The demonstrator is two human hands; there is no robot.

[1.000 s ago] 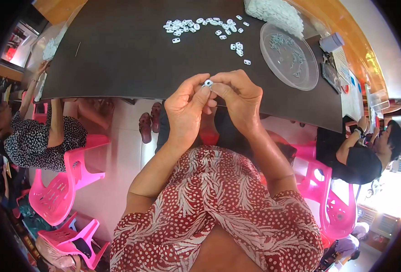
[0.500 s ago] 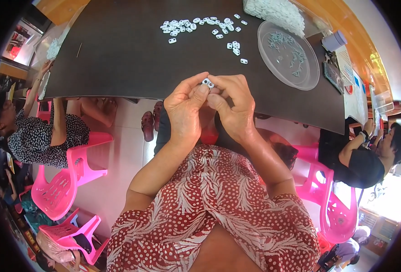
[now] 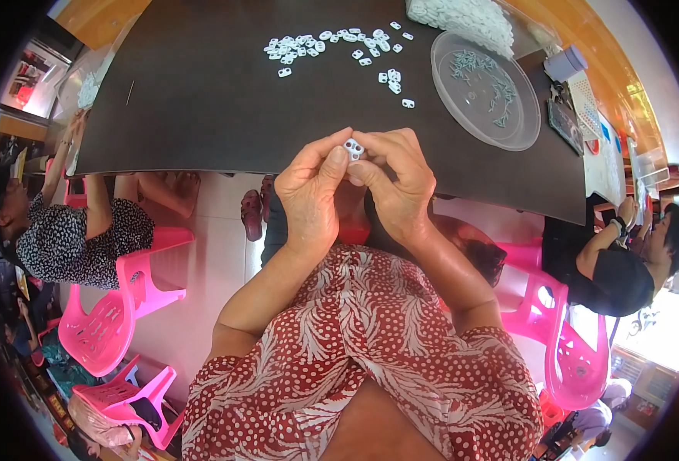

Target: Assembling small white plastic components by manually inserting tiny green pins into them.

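Note:
Between my two hands, just over the table's near edge, is a small white plastic piece with two round holes [image 3: 353, 146]. My left hand [image 3: 310, 192] pinches it between thumb and forefinger. From the other side, the fingers and thumb of my right hand [image 3: 401, 184] close on it too. The fingertips cover part of the piece. Beyond my hands, a cluster of similar white two-hole pieces [image 3: 292, 48] lies scattered on the dark table [image 3: 201, 100]. A few more white pieces [image 3: 394, 81] lie nearer, to the right.
To the right stands a round clear plastic tray [image 3: 474, 115] with small grey-green pin-like bits. Behind it is a bag of many white pieces [image 3: 462, 23]. A lilac container [image 3: 564, 63] and a phone [image 3: 564, 123] are at the right edge. Two people sit left and right beside pink chairs [image 3: 101, 330].
The held piece has turned, its two holes now facing up more squarely. Both hands stay together with slightly shifted fingers. The whole view has moved a little.

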